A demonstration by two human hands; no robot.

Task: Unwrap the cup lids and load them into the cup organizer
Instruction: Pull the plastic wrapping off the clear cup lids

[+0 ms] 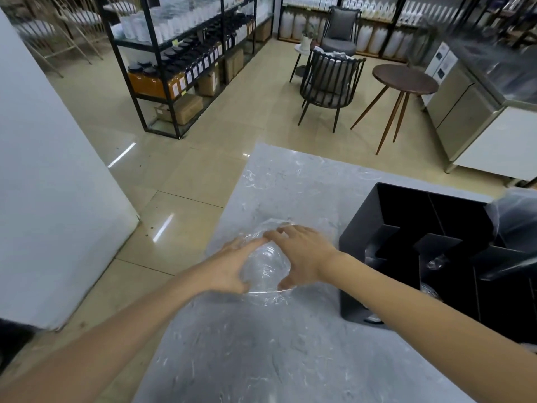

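At frame centre, our left hand (229, 269) and right hand (302, 257) clasp the wrapped cup lids (266, 270) on the tabletop (261, 359), left of the cup organizer (406, 257).

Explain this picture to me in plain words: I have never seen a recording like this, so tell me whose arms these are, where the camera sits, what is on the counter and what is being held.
There is no machine here. A person wears a wide-angle camera on the head, so you look forward and down along their own bare arms.

The left hand and the right hand both cup a stack of clear cup lids, which seems to be in thin transparent wrap. It rests on the grey marbled counter.

To the right stands the black cup organizer, a box with dividers; something clear and shiny shows in its front slots, too unclear to name. More clear plastic lies at its far right edge.

Behind are storage shelves, chairs and a small round table.
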